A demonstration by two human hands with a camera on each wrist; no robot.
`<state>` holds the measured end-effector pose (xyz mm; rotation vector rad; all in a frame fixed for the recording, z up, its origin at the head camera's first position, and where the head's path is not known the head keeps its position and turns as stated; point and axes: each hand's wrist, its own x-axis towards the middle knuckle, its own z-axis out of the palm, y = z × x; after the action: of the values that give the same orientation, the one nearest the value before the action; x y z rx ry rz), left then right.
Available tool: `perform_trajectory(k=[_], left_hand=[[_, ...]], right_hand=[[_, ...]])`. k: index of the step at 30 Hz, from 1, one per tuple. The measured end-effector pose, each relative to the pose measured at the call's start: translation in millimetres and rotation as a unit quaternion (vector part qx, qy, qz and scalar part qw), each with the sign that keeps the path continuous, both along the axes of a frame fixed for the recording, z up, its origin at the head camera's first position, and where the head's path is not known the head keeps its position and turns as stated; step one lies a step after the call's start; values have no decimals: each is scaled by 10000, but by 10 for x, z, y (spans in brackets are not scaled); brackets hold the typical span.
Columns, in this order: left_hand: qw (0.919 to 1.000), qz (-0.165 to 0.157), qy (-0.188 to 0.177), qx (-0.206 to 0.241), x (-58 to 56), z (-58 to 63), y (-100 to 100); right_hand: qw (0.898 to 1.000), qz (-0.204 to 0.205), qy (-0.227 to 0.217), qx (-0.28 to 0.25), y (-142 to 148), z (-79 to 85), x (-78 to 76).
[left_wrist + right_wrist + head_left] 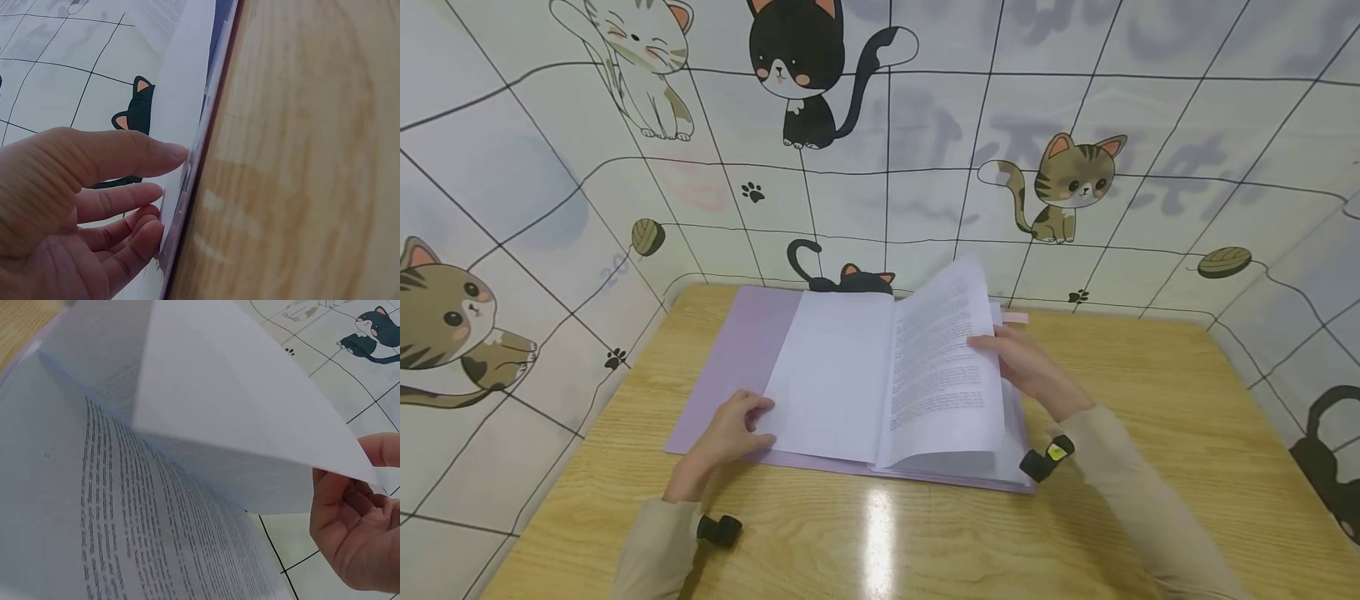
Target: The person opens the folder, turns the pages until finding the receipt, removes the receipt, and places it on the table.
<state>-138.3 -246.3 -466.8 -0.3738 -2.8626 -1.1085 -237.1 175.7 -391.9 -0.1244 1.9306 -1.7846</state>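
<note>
From my end I see a glossy wood-grain tabletop [1157, 375], light yellow-brown, its grain running left to right in the head view. Directly on it lies a lilac-covered book [741, 358], spread open, left of the middle and towards the far edge. Just in front of the book I get a bright streak of reflected light [878, 533]. My left wrist view has the bare grain filling its right side, slightly blurred

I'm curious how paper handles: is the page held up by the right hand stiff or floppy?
Probably floppy: the raised page curves. Likely light, since the right hand holds it just by its edge. It may crease easily, as it looks thin.
</note>
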Motion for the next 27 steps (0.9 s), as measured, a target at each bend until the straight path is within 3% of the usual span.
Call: perform_trajectory(k=[12, 27], left_hand=[[10000, -11, -9, 14, 2, 10, 4], [10000, -22, -49, 37, 11, 8, 7]], right_hand=[[9988, 162, -71, -447, -421, 265, 80], [9959, 134, 175, -879, -871, 225, 66]])
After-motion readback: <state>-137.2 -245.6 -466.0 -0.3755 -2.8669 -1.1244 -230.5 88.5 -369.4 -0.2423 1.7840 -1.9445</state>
